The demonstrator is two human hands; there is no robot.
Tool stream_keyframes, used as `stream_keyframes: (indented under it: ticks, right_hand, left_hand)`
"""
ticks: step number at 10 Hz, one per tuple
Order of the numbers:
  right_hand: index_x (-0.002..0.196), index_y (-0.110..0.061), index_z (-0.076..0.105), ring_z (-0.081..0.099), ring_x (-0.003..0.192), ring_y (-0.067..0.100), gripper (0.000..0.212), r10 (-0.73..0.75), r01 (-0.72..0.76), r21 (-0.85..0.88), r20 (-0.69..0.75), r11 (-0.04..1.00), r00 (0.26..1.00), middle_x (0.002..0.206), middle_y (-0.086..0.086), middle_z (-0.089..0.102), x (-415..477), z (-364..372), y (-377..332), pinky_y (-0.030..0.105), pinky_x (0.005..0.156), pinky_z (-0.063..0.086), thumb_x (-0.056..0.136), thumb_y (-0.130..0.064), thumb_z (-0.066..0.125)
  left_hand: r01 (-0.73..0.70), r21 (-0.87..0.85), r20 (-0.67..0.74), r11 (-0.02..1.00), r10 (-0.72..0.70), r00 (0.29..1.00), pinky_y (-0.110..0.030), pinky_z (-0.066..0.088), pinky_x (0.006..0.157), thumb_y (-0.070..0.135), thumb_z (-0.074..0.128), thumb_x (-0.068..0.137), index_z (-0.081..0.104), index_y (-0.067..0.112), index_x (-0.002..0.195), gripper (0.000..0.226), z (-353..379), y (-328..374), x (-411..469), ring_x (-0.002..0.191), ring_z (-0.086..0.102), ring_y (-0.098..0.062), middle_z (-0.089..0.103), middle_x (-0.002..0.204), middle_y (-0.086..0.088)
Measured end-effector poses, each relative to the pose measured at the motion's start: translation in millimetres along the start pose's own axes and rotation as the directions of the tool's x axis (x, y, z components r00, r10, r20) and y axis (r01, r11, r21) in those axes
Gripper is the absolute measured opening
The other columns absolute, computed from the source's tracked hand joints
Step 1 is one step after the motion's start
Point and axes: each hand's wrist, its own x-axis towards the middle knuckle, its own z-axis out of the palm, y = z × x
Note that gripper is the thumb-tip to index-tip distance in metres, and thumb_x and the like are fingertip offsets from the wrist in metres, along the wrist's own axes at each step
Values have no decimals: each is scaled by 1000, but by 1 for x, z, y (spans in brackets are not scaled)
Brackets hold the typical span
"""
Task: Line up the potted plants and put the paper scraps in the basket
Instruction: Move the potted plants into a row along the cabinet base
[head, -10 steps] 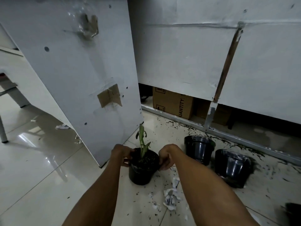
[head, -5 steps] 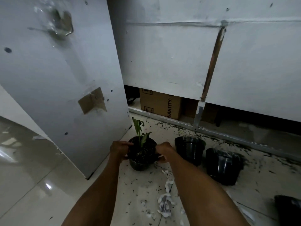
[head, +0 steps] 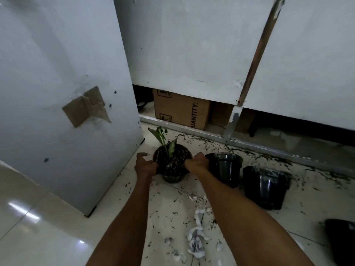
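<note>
A black pot with a small green plant [head: 172, 162] sits low over the tiled floor, close to the corner of the white panel. My left hand [head: 145, 166] grips its left rim and my right hand [head: 197, 163] grips its right rim. To its right stand two more black pots, one [head: 225, 168] right beside my right hand and another [head: 266, 186] further right. Crumpled white paper scraps [head: 196, 242] lie on the floor between my forearms. No basket is in view.
A tall white panel [head: 67, 93] stands at the left. A white partition [head: 211, 45] runs along the back with a cardboard box [head: 181, 111] beneath it. Soil crumbs litter the tiles. A dark object [head: 342, 242] shows at the right edge.
Both hands have carried the planted pot away from me, toward the panel corner and the row of black pots. The paper scraps are left behind near my forearms.
</note>
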Motion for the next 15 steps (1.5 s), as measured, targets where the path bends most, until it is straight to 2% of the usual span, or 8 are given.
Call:
stream_keyframes:
  ticks: [2, 4, 6, 8, 10, 11, 12, 15]
  right_hand:
    - [94, 4, 60, 69, 62, 28, 16, 182, -185, 337, 41, 923, 982, 99, 18, 71, 13, 17, -9, 33, 53, 62, 90, -11, 63]
    - [103, 15, 61, 69, 61, 29, 21, 257, -159, 653, -58, 741, 965, 85, 24, 70, 31, 27, -17, 42, 66, 62, 97, -4, 54]
    - [128, 13, 49, 72, 93, 30, 33, 118, -136, 676, 72, 724, 990, 119, 29, 64, 51, 22, -28, 25, 57, 59, 99, -4, 47]
    - [136, 10, 44, 71, 80, 25, 40, 79, -129, 745, 102, 654, 992, 124, 27, 61, 72, 19, -45, 29, 65, 62, 100, -7, 48]
    - [134, 10, 45, 66, 107, 34, 37, 48, -110, 798, 101, 593, 994, 129, 26, 59, 91, 23, -58, 39, 79, 62, 100, -4, 49]
    - [126, 9, 52, 68, 104, 40, 29, 93, -150, 824, 118, 547, 989, 122, 22, 63, 96, 21, -62, 41, 80, 62, 98, -1, 51]
    - [100, 3, 63, 73, 89, 43, 10, 194, -232, 884, 165, 405, 967, 105, 27, 69, 100, 21, -63, 32, 55, 63, 91, 0, 65]
    - [107, 8, 66, 73, 85, 40, 24, 176, -204, 943, 161, 262, 971, 103, 28, 68, 105, 29, -65, 26, 51, 62, 88, -5, 71]
  left_hand:
    - [235, -145, 65, 961, -228, 971, -39, 59, 85, 8, 76, 82, 65, -6, 92, 21, 5, 7, 16, 72, 69, -23, 68, 82, -15]
    - [97, -262, -35, 960, -110, 993, -37, 61, 80, -8, 77, 75, 71, 0, 84, 14, 27, 9, 41, 80, 72, -31, 72, 94, -19]
    - [59, -232, -78, 971, -79, 994, -40, 60, 84, -1, 76, 77, 76, -1, 97, 20, 47, 20, 76, 80, 73, -26, 75, 94, -12]
    - [69, -238, -119, 969, -100, 988, -42, 61, 83, -1, 76, 74, 77, 5, 89, 16, 60, 34, 109, 78, 74, -25, 77, 89, -12]
    - [-13, -203, -245, 979, -38, 969, -38, 61, 84, 5, 78, 74, 79, 8, 95, 21, 72, 38, 125, 81, 74, -24, 78, 93, -10]
    - [-25, -217, -264, 976, -34, 964, -37, 61, 85, 5, 79, 73, 80, 8, 94, 21, 76, 40, 129, 81, 75, -25, 78, 91, -11]
    - [-53, -196, -277, 979, -3, 961, -38, 61, 85, 8, 78, 75, 80, 8, 96, 21, 79, 43, 132, 81, 75, -26, 78, 89, -11]
    - [-124, -230, -259, 965, 62, 964, -31, 60, 81, 5, 74, 81, 76, 3, 105, 25, 81, 47, 145, 82, 74, -26, 77, 96, -15]
